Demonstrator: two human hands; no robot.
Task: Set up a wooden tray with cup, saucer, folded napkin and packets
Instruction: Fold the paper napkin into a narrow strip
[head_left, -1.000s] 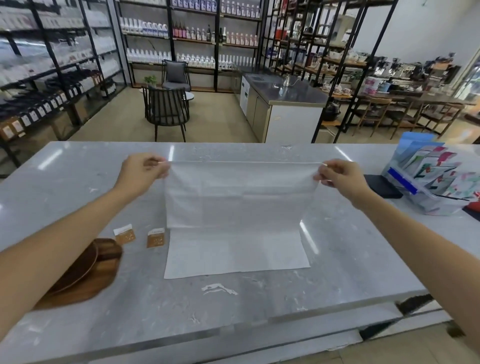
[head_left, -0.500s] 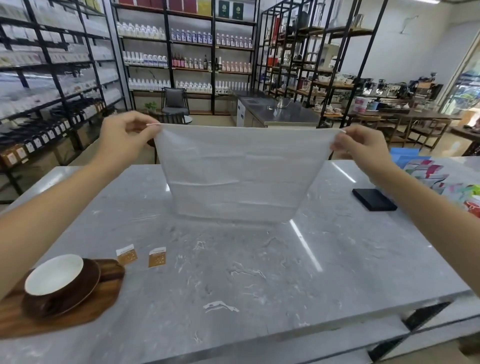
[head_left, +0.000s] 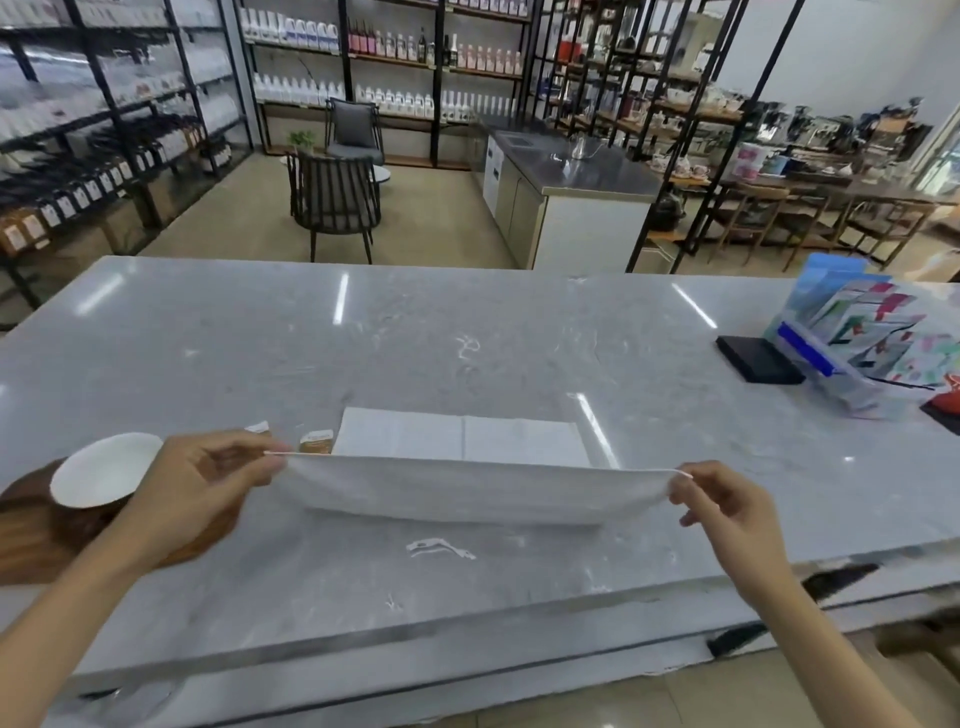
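A white napkin (head_left: 457, 467) lies partly on the grey marble counter (head_left: 467, 353), its near edge lifted and folded back toward me. My left hand (head_left: 202, 483) pinches the napkin's left corner and my right hand (head_left: 727, 499) pinches the right corner. A white cup (head_left: 104, 470) stands on a dark saucer on the wooden tray (head_left: 31, 540) at the left edge, partly behind my left arm. Two small brown packets (head_left: 316, 441) lie on the counter between the tray and the napkin; the left one is mostly hidden by my fingers.
A black flat box (head_left: 756, 358) and a clear holder of colourful leaflets (head_left: 857, 343) stand at the counter's right end. The counter's front edge runs just below my wrists. Chairs, shelving and another counter lie beyond.
The napkin was held up in the air half a second ago; both hands have come down and toward me, laying its far part on the counter with the near edge raised.
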